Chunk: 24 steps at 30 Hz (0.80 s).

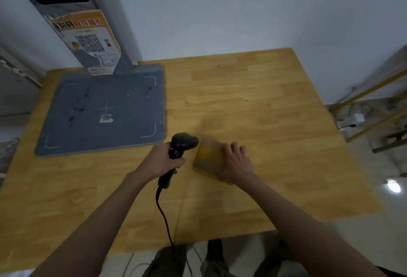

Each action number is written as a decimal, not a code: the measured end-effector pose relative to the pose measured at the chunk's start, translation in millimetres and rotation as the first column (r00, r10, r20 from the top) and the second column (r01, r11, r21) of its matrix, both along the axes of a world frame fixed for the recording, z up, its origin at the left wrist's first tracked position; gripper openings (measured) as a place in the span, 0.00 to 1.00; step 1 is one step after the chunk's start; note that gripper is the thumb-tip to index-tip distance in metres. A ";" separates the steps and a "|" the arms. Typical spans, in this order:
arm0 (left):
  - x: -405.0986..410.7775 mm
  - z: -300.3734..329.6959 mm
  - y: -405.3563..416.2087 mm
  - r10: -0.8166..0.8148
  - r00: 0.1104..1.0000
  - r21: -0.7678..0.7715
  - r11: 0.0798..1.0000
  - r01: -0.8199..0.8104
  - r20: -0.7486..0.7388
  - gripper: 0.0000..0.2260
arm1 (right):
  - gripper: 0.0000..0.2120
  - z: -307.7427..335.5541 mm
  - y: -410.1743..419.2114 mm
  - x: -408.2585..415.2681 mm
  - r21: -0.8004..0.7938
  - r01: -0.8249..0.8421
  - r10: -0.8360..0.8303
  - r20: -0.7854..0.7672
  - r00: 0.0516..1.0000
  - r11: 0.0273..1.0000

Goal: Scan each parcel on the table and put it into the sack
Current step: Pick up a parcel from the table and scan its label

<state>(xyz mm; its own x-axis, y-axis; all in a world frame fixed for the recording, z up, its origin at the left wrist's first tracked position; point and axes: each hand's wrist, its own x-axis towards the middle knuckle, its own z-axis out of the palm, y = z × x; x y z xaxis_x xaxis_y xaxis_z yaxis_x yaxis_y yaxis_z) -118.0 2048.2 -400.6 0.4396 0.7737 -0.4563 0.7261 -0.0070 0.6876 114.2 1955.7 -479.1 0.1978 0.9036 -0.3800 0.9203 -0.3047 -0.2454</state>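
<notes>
Parcels are what this job is about, and only one shows here. First the biggest thing: the wooden bench (pixel 253 100), which carries all the rest. A grey mat (pixel 105 109) with white corner marks lies at its far left corner, and a grey post (pixel 72 25) with a sticker stands at the mat's back edge.

The parcel (pixel 209 157) is small, brown and blurry. It sits near the front edge of the bench, about in the middle. The right hand (pixel 236 163) rests on its right side with fingers curled over the top edge, and looks to be tipping it up. I think that is so the label can face the scanner.

The scanner (pixel 184 142) is black, with a cord running down off the front edge. The left hand (pixel 161 162) grips its handle tight, and its head points at the parcel, just beside it. No sack is in view.
</notes>
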 end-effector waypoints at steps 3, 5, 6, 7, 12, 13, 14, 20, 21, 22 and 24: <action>0.5 -10.5 -23.0 -0.002 1.000 -0.026 1.000 0.002 -0.021 0.08 | 0.47 -14.7 -31.3 -6.8 -0.004 0.017 -0.017 -0.004 1.000 1.000; 0.9 -14.7 -31.7 -0.018 0.999 -0.037 0.999 0.017 -0.029 0.08 | 0.48 -24.6 -45.9 -8.4 -0.005 0.034 -0.034 -0.029 0.999 0.999; 0.8 -15.6 -34.2 -0.025 0.999 -0.036 0.999 0.024 -0.031 0.08 | 0.49 -28.5 -50.4 -7.8 -0.003 0.046 -0.046 -0.062 0.997 0.999; 0.6 -16.0 -35.6 -0.031 0.999 -0.032 0.999 0.030 -0.035 0.08 | 0.51 -31.5 -53.2 -6.4 0.000 0.071 -0.071 -0.115 0.991 0.997; -1.0 -14.5 -37.1 -0.036 0.998 -0.013 0.999 0.035 -0.049 0.07 | 0.53 -36.2 -57.2 7.2 -0.112 0.440 -0.445 -0.410 0.796 0.891; -1.3 -14.1 -37.2 -0.039 0.998 -0.011 0.999 0.039 -0.053 0.07 | 0.53 -35.5 -58.7 9.4 -0.185 0.466 -0.495 -0.469 0.732 0.865; -1.2 -13.8 -36.7 -0.041 0.998 -0.011 0.999 0.041 -0.056 0.07 | 0.52 -34.5 -60.5 10.6 -0.249 0.476 -0.530 -0.525 0.666 0.844; 5.6 -12.0 -32.9 -0.032 0.998 0.009 0.999 0.033 -0.049 0.08 | 0.36 -35.2 -69.7 -5.0 -0.129 0.632 -0.528 -0.688 0.497 0.764; 7.6 -11.9 -32.7 -0.031 0.998 0.012 0.999 0.032 -0.049 0.08 | 0.35 -35.9 -72.5 -9.7 -0.054 0.663 -0.504 -0.697 0.510 0.747; 9.6 -12.1 -32.9 -0.030 0.998 0.017 0.999 0.031 -0.049 0.08 | 0.33 -36.2 -76.0 -14.1 0.029 0.675 -0.471 -0.693 0.545 0.737; 13.3 -12.6 -33.3 -0.034 0.998 0.029 0.999 0.036 -0.052 0.09 | 0.30 -35.7 -84.2 -22.2 0.171 0.628 -0.394 -0.648 0.653 0.759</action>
